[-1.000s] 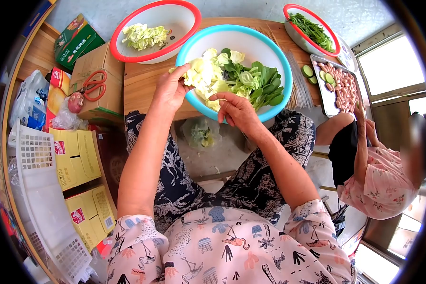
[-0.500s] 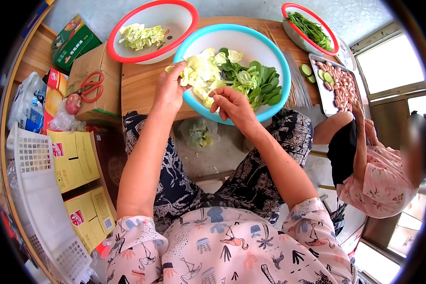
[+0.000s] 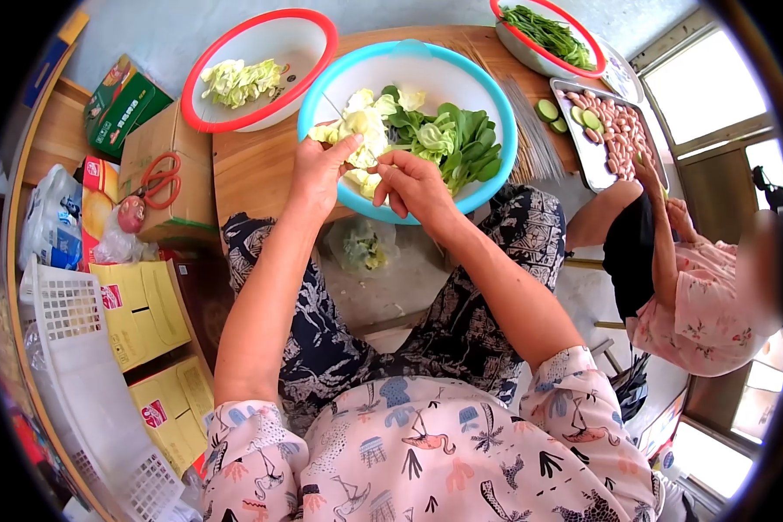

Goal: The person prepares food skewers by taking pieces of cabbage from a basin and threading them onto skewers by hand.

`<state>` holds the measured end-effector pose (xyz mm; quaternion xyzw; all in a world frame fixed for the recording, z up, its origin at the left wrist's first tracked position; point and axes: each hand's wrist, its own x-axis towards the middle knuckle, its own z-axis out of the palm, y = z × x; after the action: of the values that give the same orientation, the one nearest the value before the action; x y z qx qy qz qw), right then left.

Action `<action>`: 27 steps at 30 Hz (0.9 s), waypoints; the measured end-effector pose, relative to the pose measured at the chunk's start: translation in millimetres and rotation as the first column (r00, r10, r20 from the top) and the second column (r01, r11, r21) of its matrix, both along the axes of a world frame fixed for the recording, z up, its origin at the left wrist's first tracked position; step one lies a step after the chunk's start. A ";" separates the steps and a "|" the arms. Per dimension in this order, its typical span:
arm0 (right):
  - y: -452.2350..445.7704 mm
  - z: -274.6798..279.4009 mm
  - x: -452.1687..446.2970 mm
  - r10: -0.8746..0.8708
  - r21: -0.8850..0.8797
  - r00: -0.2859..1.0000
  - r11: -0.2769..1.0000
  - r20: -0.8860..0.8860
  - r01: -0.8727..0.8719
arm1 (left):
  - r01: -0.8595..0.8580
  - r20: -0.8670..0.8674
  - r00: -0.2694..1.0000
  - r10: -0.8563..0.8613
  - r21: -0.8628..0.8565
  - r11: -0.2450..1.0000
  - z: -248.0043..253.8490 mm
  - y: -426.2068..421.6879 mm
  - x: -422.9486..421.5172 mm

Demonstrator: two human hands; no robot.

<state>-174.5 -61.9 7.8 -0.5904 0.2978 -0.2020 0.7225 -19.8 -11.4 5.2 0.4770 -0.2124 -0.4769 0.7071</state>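
Observation:
My left hand (image 3: 316,174) is closed on pale yellow-green cabbage leaves (image 3: 362,130), over the near left rim of a blue-rimmed basin (image 3: 506,113). Beside it my right hand (image 3: 416,187) pinches at the lower edge of the leaves. What lies between its fingertips is too small to make out. Dark green leafy vegetables (image 3: 470,143) fill the right side of the basin, with some pale leaves among them.
A red-rimmed basin (image 3: 309,65) of cabbage stands back left, another basin of green stalks (image 3: 548,39) back right. Thin skewers (image 3: 531,130) lie beside a tray (image 3: 596,174) of sausage pieces. A co-worker (image 3: 696,278) sits right. Scissors (image 3: 160,181) rest on a carton at left.
My right hand has come in against the leaves beside my left hand; before, a gap lay between them. The whole view has shifted slightly.

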 end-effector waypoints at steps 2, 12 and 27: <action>-4.8 2.2 -4.5 -0.018 0.003 1.000 1.000 0.023 0.018 | 0.035 0.001 0.999 -0.035 -0.010 0.999 3.8 -1.8 -0.8; -42.1 32.0 -58.1 -0.265 0.001 0.950 0.963 0.163 0.268 | 0.124 0.639 0.692 -0.335 0.352 0.928 5.1 -34.3 28.8; -49.2 34.7 -89.4 -0.312 -0.005 0.932 0.948 0.181 0.319 | -0.140 0.732 0.273 -0.624 0.672 0.727 -73.4 -86.0 20.1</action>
<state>-263.9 -111.1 42.5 -0.5268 0.3193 -0.3725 0.6941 0.4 -97.4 -68.2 0.8204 -0.4864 -0.2580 0.1541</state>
